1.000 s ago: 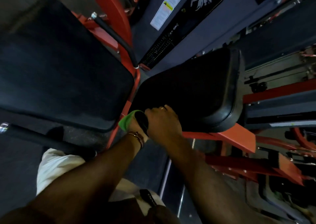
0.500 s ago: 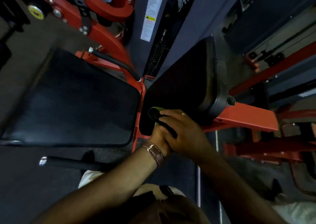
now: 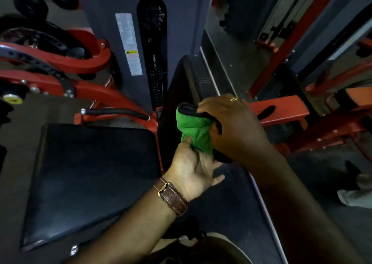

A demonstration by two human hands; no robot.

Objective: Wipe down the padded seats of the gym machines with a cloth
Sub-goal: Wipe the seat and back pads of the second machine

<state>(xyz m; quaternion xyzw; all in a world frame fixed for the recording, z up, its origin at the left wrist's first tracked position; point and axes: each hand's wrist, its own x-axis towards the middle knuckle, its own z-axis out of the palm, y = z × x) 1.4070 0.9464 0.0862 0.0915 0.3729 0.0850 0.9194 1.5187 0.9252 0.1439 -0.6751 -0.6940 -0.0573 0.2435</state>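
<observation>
A green cloth [image 3: 196, 131] with a black trim is bunched between both hands at the centre of the view. My right hand [image 3: 235, 126], wearing a gold ring, grips its upper black edge. My left hand [image 3: 194, 168], with a brown leather watch strap on the wrist, pinches the cloth's lower part, palm turned up. The hands are in front of a narrow black padded seat [image 3: 182, 76] seen edge-on. A second, wide black padded seat [image 3: 90, 177] lies flat to the left of my left arm.
Red machine frames run on the left [image 3: 60, 62] and right [image 3: 281, 110]. A grey weight-stack cover [image 3: 128, 42] with a white warning label stands behind. A black-gripped lever [image 3: 116, 111] sits above the wide seat. Dark floor lies below.
The view has swung, so both seats now appear differently turned. The hands came off the narrow seat's lower corner and now hold the cloth up between them, more of the green showing.
</observation>
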